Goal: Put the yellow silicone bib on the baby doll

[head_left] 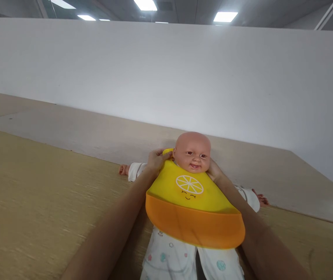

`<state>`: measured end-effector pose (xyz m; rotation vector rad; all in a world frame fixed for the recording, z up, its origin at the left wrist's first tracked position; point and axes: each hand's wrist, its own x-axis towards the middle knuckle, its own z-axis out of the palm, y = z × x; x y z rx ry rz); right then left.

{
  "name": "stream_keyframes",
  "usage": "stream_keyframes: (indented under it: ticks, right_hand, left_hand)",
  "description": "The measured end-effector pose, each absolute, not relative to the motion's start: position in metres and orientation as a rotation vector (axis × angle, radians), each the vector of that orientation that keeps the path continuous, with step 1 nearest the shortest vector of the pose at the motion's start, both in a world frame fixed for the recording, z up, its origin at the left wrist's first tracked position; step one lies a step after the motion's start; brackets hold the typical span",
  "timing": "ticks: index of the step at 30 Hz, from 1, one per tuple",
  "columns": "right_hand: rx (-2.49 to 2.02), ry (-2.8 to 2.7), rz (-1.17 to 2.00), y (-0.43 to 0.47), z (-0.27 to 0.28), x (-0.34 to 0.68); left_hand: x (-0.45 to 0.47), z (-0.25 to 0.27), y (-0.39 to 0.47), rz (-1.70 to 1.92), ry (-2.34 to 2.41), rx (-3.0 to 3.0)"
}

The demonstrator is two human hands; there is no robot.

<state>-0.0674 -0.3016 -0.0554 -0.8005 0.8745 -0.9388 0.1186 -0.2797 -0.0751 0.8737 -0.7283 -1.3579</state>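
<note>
A baby doll [192, 149] lies on its back, its arms stretched out to the sides. Over its chest spreads a yellow bib [169, 186] with a lemon slice and smiling face on it and an orange catch pocket [195, 227] along the bottom. My left hand [157, 158] pinches the yellow neck strap of the bib beside the doll's head. On the other side, my right hand [214, 170] reaches in behind the doll's neck. Its fingers are hidden there, as is the other end of the strap. White patterned clothing [169, 254] covers the doll's legs.
The doll lies on a wooden surface [52, 186]. A pale strip of board [96, 130] runs behind its head, and a white wall panel [166, 74] stands at the back. Ceiling lights [225, 16] show above the panel.
</note>
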Motion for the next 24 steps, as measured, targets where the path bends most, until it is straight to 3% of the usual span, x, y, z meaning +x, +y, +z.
stream_keyframes:
  ticks: [12,24]
  right_hand:
    - [-0.909,0.919,-1.189,-0.305,-0.069,-0.072]
    - [-0.911,0.931,-1.184,-0.309,-0.073,-0.073]
  left_hand:
    - [0.126,-0.08,-0.282,-1.515,-0.757,0.86]
    - [0.134,-0.078,-0.285,-1.56,-0.839,0.883]
